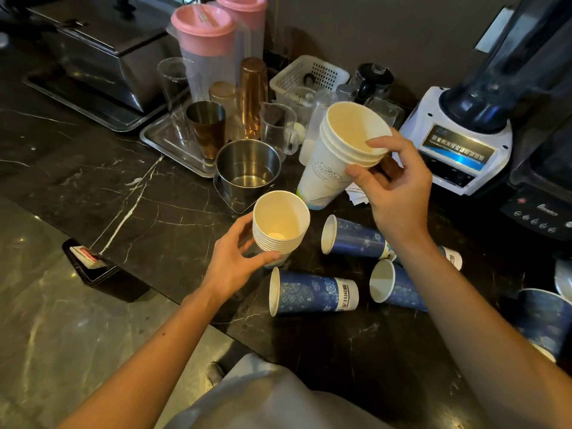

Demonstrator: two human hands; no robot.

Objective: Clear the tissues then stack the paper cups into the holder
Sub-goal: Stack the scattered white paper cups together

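My left hand (235, 261) grips an upright stack of several white paper cups (280, 226) near the counter's front edge. My right hand (393, 187) holds a second, shorter stack of white paper cups (337, 153) tilted to the right above the counter, thumb on the rim. Blue paper cups lie on their sides on the dark counter: one (312, 294) just below the left stack, one (353, 238) to the right, one (393, 284) partly under my right forearm. Another blue cup (544, 323) sits at the right edge. A bit of white paper (357, 195) shows under my right hand.
A steel pot (247, 171) stands just behind the left stack. Behind it a steel tray (167, 144) holds shakers and glasses, with pink-lidded jugs (204, 48) and a white basket (309, 75). A blender (470, 119) stands at the right. The counter edge (173, 292) drops to the floor at left.
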